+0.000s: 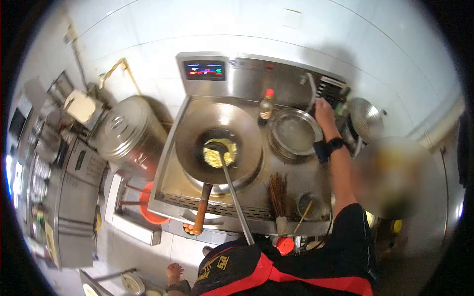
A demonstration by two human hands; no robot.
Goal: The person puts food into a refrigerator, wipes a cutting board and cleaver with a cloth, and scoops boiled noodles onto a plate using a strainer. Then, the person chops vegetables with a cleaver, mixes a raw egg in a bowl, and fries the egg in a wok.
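My right hand (324,117) reaches to the back right of the stove, beside a curved tap (312,91) and some dark bottles (341,97). Its fingers look bent, but what they grip is hidden. Low on the left, my left hand (174,273) hangs away from the stove with loosely curled fingers and nothing visible in it. A wok (237,123) with a wooden handle (201,217) sits on the burner. Yellow food like scrambled egg (213,159) lies in its bottom. A long-handled ladle (236,197) rests in the wok, its handle slanting toward my apron.
Right of the wok stand a red-capped bottle (266,106) and a round metal pot (295,130). A bamboo brush (279,190) and a small bowl (310,204) are nearer the front. A lidded steel drum (129,130) stands left, above an orange bucket (149,209).
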